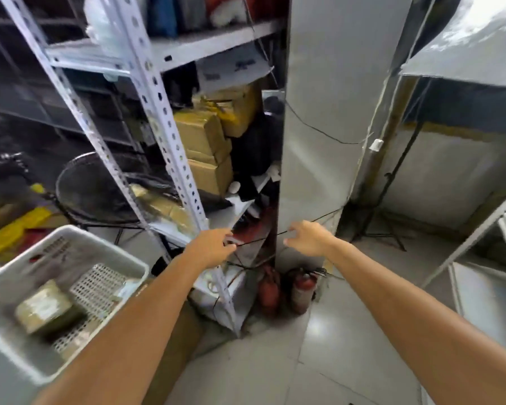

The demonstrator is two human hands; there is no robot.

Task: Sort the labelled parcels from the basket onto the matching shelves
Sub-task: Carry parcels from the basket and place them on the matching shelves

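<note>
Both arms reach far-forward to the low shelf [231,210] of the metal rack [164,135]. The left hand [216,244] has its fingers curled at the shelf edge. Blur makes it impossible to tell whether it pinches something thin there. The right hand [307,238] hangs loosely curled with nothing in it, just in front of the grey panel [319,112].

Key relation: the next parcel [46,309] lies in the white basket [70,230], near-left, well apart from both hands and lower than them. Its long axis runs roughly left-right, though it is blurred. More flat packets sit under and beside it. The left forearm passes just beside the basket's right rim, so the left hand is nearer. Judgement: the coming move is a pull-back and down-left into the basket, with the right hand crossing the body if it is used at all.

Around: brown cardboard boxes [199,135] are stacked on the middle shelf, and a black fan [100,185] stands far-left behind the rack. Two red fire extinguishers [303,290] stand on the floor under the hands, and a tripod stand [383,223] is far-right. A black cable [263,238] stretches between the two hands. In the way: the cable could snag, and the rack upright lies close to the left wrist's path.
</note>
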